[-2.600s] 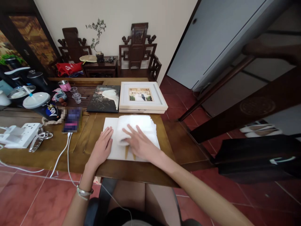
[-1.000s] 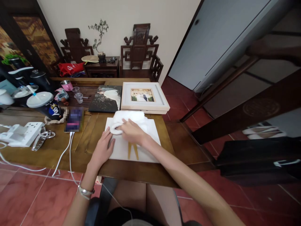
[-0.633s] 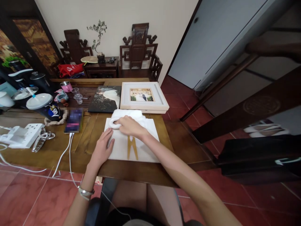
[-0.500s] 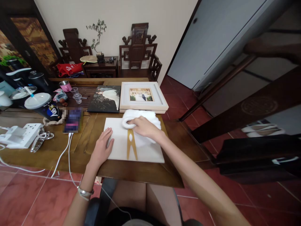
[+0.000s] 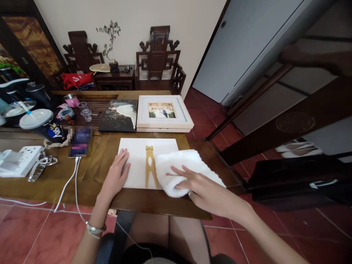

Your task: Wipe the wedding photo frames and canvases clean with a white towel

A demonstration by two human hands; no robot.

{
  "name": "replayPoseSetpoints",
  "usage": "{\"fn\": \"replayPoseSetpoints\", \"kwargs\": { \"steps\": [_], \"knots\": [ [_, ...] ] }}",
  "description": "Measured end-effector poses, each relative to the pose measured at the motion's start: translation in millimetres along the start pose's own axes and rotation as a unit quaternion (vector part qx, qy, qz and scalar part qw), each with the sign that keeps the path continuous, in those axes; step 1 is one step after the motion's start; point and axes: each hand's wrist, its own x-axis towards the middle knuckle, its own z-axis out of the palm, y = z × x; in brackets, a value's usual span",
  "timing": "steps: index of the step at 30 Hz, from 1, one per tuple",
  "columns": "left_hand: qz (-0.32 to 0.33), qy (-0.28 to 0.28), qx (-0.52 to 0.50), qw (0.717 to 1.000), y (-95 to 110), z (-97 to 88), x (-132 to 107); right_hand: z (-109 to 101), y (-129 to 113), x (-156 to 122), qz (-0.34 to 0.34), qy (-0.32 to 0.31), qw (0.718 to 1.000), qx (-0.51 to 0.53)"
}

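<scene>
A flat white board (image 5: 134, 168) lies on the wooden table, with a gold cat-shaped piece (image 5: 150, 167) on its face. My left hand (image 5: 117, 174) rests flat on the board's left edge, its fingers stretched out. Over the board's right part, a fluffy white cloth (image 5: 178, 161) is spread and hangs past the board's edge. My right hand (image 5: 195, 185) grips the folded near side of this cloth, some fingers spread on top and the others tucked into the fold. The board's right side is hidden beneath the cloth.
Behind the board lie a light framed picture (image 5: 165, 126) and a dark photo panel (image 5: 114, 119). To the left are a phone (image 5: 81, 141) with cables, a lidded cup (image 5: 38, 119), a power strip (image 5: 29, 161) and a clear hair claw (image 5: 42, 165). The table's front edge (image 5: 165, 207) is close.
My right hand has drawn the cloth from the board's far edge toward me and to the right, uncovering the top of the gold piece. The left hand stays on the board's left edge.
</scene>
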Motion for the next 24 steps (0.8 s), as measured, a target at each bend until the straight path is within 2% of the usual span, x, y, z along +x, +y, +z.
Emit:
{"fn": "replayPoseSetpoints", "kwargs": {
  "steps": [3, 8, 12, 15, 21, 24],
  "knots": [
    [-0.006, -0.010, 0.006, 1.000, -1, -0.1, 0, 0, 15, 12, 0.010, 0.013, 1.000, -0.007],
    [-0.010, -0.011, 0.010, 1.000, -2, -0.8, 2, -5, 58, 61, 0.020, 0.081, 0.996, -0.034],
    [-0.010, -0.008, 0.009, 1.000, -2, -1.0, 1, -8, 66, 79, 0.015, 0.098, 0.994, -0.055],
    [-0.011, -0.006, 0.007, 1.000, -3, -0.7, 1, -7, 51, 66, 0.000, 0.077, 0.995, -0.057],
    [-0.013, -0.001, 0.002, 1.000, -2, -0.3, 1, -10, 5, 10, -0.024, -0.021, 0.999, 0.013],
    [-0.013, 0.001, 0.001, 1.000, -2, -0.1, 1, -13, -3, -3, -0.027, -0.041, 0.998, 0.039]
  ]
}}
